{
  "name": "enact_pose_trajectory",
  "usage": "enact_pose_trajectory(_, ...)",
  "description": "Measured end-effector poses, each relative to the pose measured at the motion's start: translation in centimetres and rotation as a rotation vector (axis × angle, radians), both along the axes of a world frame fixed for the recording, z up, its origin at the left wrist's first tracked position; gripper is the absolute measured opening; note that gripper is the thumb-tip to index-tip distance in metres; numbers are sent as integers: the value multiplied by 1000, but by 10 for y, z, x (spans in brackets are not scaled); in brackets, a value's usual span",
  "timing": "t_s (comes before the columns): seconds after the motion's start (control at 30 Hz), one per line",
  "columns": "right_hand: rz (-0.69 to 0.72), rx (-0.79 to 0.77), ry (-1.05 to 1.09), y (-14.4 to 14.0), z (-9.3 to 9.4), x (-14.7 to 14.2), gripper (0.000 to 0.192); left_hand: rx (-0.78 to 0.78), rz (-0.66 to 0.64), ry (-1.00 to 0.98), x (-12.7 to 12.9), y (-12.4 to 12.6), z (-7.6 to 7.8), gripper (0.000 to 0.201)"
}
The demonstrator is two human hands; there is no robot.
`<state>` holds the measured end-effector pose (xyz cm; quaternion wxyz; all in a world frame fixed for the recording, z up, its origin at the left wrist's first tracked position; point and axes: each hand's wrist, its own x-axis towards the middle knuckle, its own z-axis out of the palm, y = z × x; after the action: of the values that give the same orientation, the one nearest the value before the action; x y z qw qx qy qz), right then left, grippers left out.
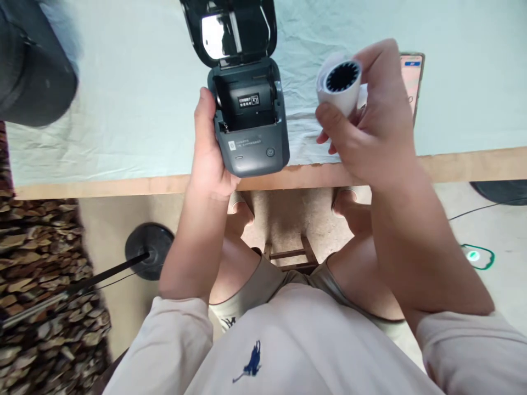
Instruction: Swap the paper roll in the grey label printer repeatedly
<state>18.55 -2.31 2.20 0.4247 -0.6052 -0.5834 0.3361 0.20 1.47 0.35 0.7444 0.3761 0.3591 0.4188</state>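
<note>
Dark-grey boxy plastic printer [250, 123] sat clasped in fingers of my left hand [209, 151], glossy black lid [247, 38] already up; white paper roll [345, 100], clamped by my right hand [377, 120], was still outside printer.

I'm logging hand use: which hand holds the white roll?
The right hand holds the white roll; the left hand holds the dark device with its lid open.

Lid [234, 30] glossy plastic; printer body [253, 151] matt; cloth [135, 99] wrinkled.
</note>
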Motion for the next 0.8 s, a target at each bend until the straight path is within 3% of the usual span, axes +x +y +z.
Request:
enact_pose_trajectory(0.13,-12,-8,-607,5,0,-3,31,-6,100,-30,-3,4,-2,50)
enact_pose_trajectory(0.23,-53,-151,-841,12,-7,-7,40,3,131,-48,-3,6,-3,48)
enact_pose_trajectory(0.33,-15,-209,-895,17,-9,-11,36,16,116,-57,-3,5,-2,47)
enact_pose_trajectory(0.43,26,-116,-852,19,5,-4,31,33,99,-64,-3,4,-2,48)
enact_pose_trajectory(0.5,-84,-26,-823,20,19,6,29,38,98,-55,-4,4,-2,49)
enact_pose_trajectory(0.57,-277,-33,-824,24,27,17,36,27,100,-31,-4,3,-3,51)
enact_pose_trajectory(0.63,-380,-196,-840,29,24,27,46,4,100,2,-5,3,-3,52)
enact_pose_trajectory(0.7,-364,-348,-835,35,13,31,46,-10,101,29,-5,3,-3,54)
enact_pose_trajectory(0.8,-310,-341,-788,38,-1,33,38,-7,99,56,-5,2,-3,55)
